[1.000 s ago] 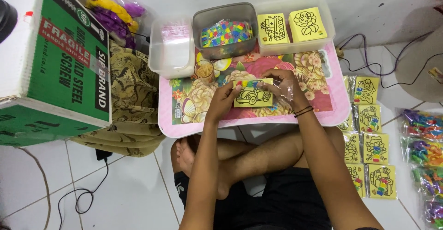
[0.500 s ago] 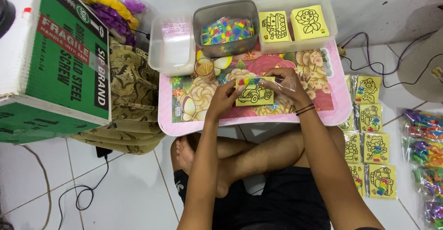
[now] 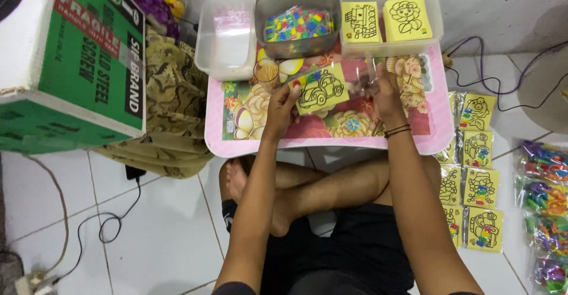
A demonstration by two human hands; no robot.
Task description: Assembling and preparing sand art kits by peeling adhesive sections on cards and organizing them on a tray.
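L hand (image 3: pixel 283 102) pinched the yellow car card (image 3: pixel 322 89) at its 9 o'clock edge, over the pink tray (image 3: pixel 426 141). R hand (image 3: pixel 381 88), at 3 o'clock of the card, gripped a clear bag (image 3: pixel 368 73). Grey bin (image 3: pixel 297 20) w/ coloured packets sat at 12 o'clock.

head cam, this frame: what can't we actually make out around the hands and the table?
- Right hand: grips something clear, maybe a plastic sleeve; too transparent to tell.
- Left hand: holds the yellow car card; a coloured strip at the card's edge is too small to identify.
- Grey tub: holds coloured bits, too small to identify.
- Clear bags: cut off by the right edge.
- Pink table: legs hidden beneath its top.
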